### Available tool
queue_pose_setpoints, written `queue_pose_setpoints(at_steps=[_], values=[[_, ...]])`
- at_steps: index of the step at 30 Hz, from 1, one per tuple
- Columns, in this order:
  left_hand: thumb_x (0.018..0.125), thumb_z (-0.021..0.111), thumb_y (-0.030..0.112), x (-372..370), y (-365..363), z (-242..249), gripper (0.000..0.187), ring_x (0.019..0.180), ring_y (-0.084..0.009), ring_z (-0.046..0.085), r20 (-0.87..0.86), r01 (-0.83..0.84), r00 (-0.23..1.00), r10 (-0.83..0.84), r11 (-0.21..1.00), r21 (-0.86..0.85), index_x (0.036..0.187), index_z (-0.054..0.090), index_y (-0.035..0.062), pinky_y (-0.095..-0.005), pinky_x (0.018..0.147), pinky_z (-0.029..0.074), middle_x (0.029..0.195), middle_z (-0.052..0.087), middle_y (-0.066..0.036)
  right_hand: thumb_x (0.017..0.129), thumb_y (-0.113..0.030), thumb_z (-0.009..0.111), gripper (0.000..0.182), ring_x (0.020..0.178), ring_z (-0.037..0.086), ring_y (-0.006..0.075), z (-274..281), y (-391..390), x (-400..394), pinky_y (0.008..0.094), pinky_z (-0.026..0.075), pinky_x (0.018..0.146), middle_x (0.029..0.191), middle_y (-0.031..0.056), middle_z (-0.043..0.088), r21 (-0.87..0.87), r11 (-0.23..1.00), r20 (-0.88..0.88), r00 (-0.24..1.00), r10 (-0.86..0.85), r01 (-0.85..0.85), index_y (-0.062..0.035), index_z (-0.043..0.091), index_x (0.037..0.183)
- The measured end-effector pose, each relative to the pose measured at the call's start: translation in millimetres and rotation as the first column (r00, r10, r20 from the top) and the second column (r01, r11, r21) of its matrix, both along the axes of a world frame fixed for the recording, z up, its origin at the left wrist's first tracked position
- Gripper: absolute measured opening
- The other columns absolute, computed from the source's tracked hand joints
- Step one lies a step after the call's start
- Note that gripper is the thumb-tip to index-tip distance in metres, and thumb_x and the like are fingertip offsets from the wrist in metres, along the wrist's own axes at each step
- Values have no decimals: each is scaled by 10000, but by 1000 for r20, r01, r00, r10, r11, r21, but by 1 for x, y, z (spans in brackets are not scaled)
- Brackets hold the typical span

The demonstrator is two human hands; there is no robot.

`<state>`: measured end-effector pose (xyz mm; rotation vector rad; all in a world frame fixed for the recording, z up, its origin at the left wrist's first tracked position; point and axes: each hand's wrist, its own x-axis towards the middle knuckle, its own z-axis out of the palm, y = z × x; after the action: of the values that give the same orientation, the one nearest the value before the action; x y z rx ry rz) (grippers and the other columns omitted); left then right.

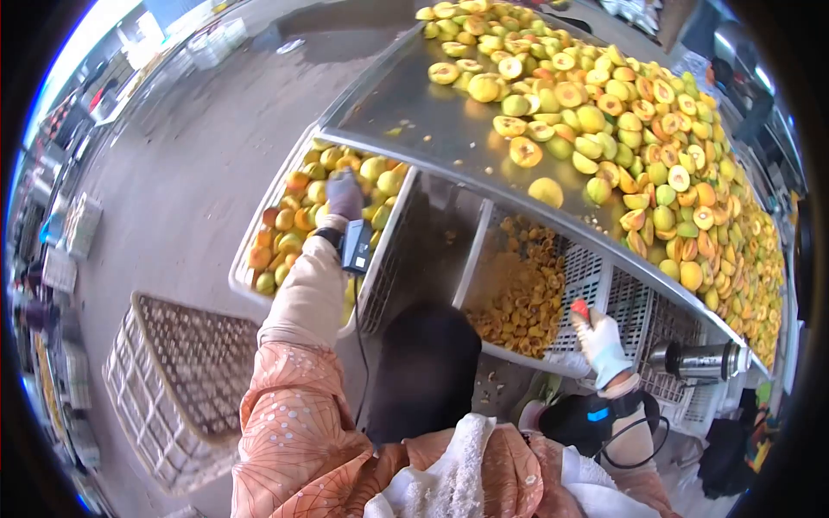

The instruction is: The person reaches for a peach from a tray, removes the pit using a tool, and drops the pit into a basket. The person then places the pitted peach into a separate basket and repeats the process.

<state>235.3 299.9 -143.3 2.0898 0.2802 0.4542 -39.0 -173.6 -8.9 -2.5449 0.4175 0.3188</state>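
My left hand (344,195), in a grey glove, reaches into a white crate (246,274) of whole yellow-orange fruit (285,220); its fingers are among the fruit and hard to make out. A dark box is strapped at that wrist, with a cable running down. My right hand (598,338), in a white glove, is closed round a red-handled tool (579,308); the tool's tip cannot be made out. It is at the near right edge of a crate of brown pits and scraps (527,302). Halved fruit (635,129) lies piled on the metal table (389,104) beyond.
An upright empty-looking plastic basket (164,388) stands on the floor at left. Slatted white crates (629,298) sit under the table's edge at right, with a steel flask (701,360) beside them. My dark-clad knee (423,371) is between my arms.
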Motion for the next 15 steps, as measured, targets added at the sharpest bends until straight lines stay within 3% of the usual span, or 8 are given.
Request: queue_pose_setpoints(at_steps=[2,5,6,7,8,12,13,15], values=[[864,460,130,38,28,-17,193,814,-377,576,45,-25,998,-33,460,888,946,599,26,-448,720,470,835,597,-180,872,-428,601,447,985,591,406,12,18,-1,429,470,808,1016,235,637,54,998,115,993,39,-45,-58,631,1122],[856,499,173,72,54,-71,306,895,-352,604,70,152,962,-264,729,668,1154,556,139,-462,765,468,1010,620,-175,859,-421,594,395,784,615,426,12,25,2,462,488,700,788,234,640,-18,998,133,989,66,-64,-29,629,887],[870,519,282,51,11,-41,458,1142,-331,529,-445,316,888,114,550,773,1319,452,222,-456,922,421,1279,540,-134,878,-421,564,416,793,618,419,24,28,1,458,483,705,788,239,638,16,996,162,983,83,-86,-9,623,872],[875,511,360,60,40,-104,564,1338,-309,329,-110,82,993,42,421,904,1402,356,233,-426,1059,304,1480,334,-77,896,-429,533,434,774,617,414,19,21,-1,461,475,705,779,237,636,-42,991,192,972,132,-127,-3,607,863],[874,514,380,37,4,-40,575,1420,-273,133,-436,261,877,203,559,787,1406,365,220,-388,1111,205,1550,154,-65,902,-445,517,445,755,616,409,27,20,-1,469,468,712,763,229,634,-98,987,115,983,140,-129,-8,594,868],[887,496,391,67,61,-12,571,1306,-347,374,-542,182,811,221,785,592,1390,418,133,-415,1020,350,1431,392,-168,902,-442,524,428,731,612,410,34,10,-12,477,469,680,738,222,626,-44,994,170,979,110,-104,-18,584,888],[889,481,369,18,17,60,554,1202,-380,479,-227,-115,962,154,978,175,1358,447,76,-425,960,416,1326,489,-216,900,-436,532,415,718,613,408,35,8,-14,477,473,661,731,216,625,-39,994,213,971,110,-104,-25,584,891],[918,512,343,33,38,80,510,1142,-372,523,269,-502,864,425,682,532,1306,470,14,-453,950,432,1277,515,-223,898,-428,542,398,701,612,406,30,3,-15,476,475,639,722,209,624,50,998,384,923,24,-47,-32,584,896]])
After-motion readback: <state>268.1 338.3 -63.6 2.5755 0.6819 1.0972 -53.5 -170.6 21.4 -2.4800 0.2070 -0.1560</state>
